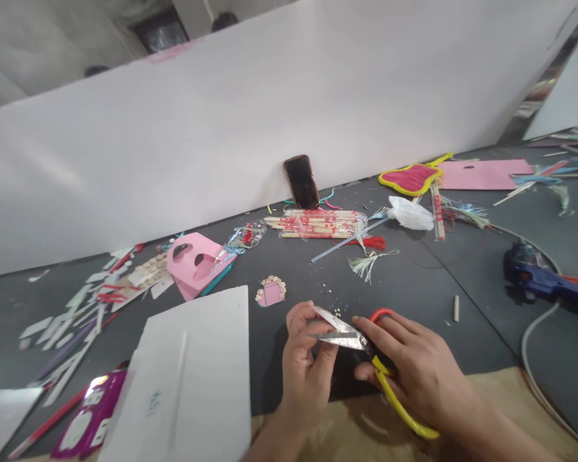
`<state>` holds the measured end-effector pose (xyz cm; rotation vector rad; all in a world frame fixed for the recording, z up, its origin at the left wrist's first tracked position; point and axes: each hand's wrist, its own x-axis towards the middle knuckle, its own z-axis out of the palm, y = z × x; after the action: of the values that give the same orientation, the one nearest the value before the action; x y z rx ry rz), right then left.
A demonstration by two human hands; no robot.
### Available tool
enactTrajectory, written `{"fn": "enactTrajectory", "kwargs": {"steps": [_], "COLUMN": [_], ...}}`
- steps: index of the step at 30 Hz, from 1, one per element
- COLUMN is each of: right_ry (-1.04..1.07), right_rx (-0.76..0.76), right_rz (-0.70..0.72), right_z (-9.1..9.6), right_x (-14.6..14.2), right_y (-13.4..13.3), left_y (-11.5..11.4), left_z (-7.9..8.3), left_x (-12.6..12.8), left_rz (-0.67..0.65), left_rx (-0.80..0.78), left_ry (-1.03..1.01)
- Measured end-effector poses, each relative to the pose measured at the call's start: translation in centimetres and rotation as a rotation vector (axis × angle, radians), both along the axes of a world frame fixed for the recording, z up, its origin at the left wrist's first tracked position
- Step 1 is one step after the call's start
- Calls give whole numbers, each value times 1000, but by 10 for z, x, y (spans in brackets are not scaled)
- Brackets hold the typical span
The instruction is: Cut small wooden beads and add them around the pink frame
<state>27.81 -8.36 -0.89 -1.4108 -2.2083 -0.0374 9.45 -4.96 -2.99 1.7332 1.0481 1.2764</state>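
My right hand point(416, 366) grips a pair of scissors point(360, 343) with one orange and one yellow handle. The metal blades point left and are partly spread. My left hand point(305, 356) is closed in a pinch right at the blades, its fingertips touching them. What it pinches is too small to make out. Small beige crumbs point(334, 301) lie on the dark table point(414, 295) just beyond the blades. A small pink piece edged with beads point(271, 292) lies a little to the left of them.
A white sheet point(187, 378) lies left of my hands. Beyond are pink card cut-outs point(197, 263), a wrapped bundle of sticks point(317, 223), a phone point(301, 181) leaning on the white partition, a red and yellow fan shape point(411, 178), and a blue glue gun point(539, 277) with its cable at right.
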Motion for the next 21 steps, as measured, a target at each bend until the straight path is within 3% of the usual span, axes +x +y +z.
{"fn": "enactTrajectory", "kwargs": {"steps": [6, 12, 21], "right_ry": [21, 39, 60], "right_rx": [-73, -26, -69], "right_rz": [1, -4, 0], "right_z": [0, -6, -5], "right_x": [-1, -2, -1], "right_y": [-4, -1, 2], "left_y": [-2, -2, -1], "left_z": [0, -4, -1], "left_x": [1, 1, 0], "left_rz": [1, -13, 17], "left_rx": [11, 12, 49], "left_ry": [16, -19, 54]}}
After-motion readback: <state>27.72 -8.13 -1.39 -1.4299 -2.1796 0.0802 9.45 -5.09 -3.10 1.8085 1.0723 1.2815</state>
